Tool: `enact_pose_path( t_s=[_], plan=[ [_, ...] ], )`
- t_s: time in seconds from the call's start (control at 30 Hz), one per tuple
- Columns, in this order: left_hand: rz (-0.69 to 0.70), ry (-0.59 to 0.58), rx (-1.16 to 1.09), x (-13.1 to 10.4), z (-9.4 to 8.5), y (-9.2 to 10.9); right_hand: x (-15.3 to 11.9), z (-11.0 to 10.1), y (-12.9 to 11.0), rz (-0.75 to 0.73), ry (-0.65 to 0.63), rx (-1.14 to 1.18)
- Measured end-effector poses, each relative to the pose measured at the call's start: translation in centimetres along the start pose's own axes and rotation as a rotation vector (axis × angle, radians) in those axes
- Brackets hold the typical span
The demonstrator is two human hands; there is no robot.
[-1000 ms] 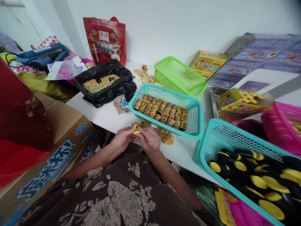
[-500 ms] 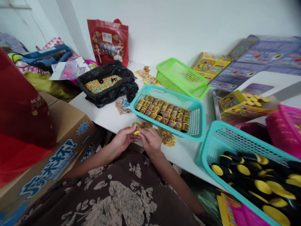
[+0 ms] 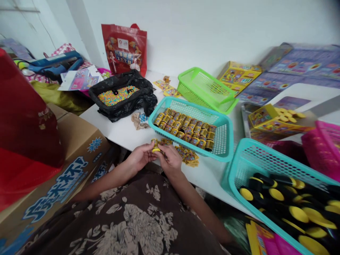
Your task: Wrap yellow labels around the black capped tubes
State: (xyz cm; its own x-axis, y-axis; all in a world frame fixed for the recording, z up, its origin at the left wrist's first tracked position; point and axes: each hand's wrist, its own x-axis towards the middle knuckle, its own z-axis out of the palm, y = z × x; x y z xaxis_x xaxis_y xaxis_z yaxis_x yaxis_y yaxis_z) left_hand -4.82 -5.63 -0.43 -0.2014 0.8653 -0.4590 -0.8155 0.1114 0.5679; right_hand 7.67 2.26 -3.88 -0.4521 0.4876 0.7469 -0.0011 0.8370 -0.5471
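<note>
Held between both hands is a small container with a yellow end and a gold printed label (image 3: 156, 149), at the table's front edge. My left hand (image 3: 138, 156) pinches it from the left. The fingers of my right hand (image 3: 171, 157) close on its other side and hide part of it. Just past my right fingers lies a loose pile of gold printed labels (image 3: 189, 156). Behind them, a teal basket (image 3: 227, 145) holds rows of small gold-labelled cylinders (image 3: 183, 124).
To the right, a second teal basket (image 3: 240, 152) holds black containers with yellow ends (image 3: 297, 213). A green basket (image 3: 195, 74) stands behind. At left are a black-lined bin (image 3: 99, 112) of coloured beads, a red bag (image 3: 124, 53) and a cardboard box (image 3: 77, 141).
The hands stay in nearly the same place around the container, with slight finger movement and a small tilt of it. The whole view has shifted slightly.
</note>
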Motion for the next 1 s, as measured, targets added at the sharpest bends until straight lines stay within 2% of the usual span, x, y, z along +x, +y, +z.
enact_pose_path(
  t_s=[0.23,0.43,0.53,0.73,0.87,1.0],
  plan=[
    [-0.011,0.034,0.044,0.04,0.0,-0.49,-0.11,0.03,0.03,0.064,-0.007,0.044],
    [-0.034,-0.03,0.037,-0.07,0.0,-0.49,0.1,-0.46,0.35,-0.129,-0.029,-0.109],
    [0.0,-0.015,0.045,-0.09,0.14,-0.28,0.23,-0.62,0.22,-0.187,-0.031,-0.135],
    [0.032,0.027,0.037,-0.13,0.25,-0.01,-0.02,-0.22,-0.11,0.029,0.028,0.065],
    [0.079,0.005,0.02,-0.31,0.22,-0.17,-0.13,-0.23,-0.29,0.04,0.017,0.106],
    [0.073,0.037,0.061,-0.37,0.24,-0.42,-0.24,-0.38,-0.23,0.024,0.003,0.066]
  ],
)
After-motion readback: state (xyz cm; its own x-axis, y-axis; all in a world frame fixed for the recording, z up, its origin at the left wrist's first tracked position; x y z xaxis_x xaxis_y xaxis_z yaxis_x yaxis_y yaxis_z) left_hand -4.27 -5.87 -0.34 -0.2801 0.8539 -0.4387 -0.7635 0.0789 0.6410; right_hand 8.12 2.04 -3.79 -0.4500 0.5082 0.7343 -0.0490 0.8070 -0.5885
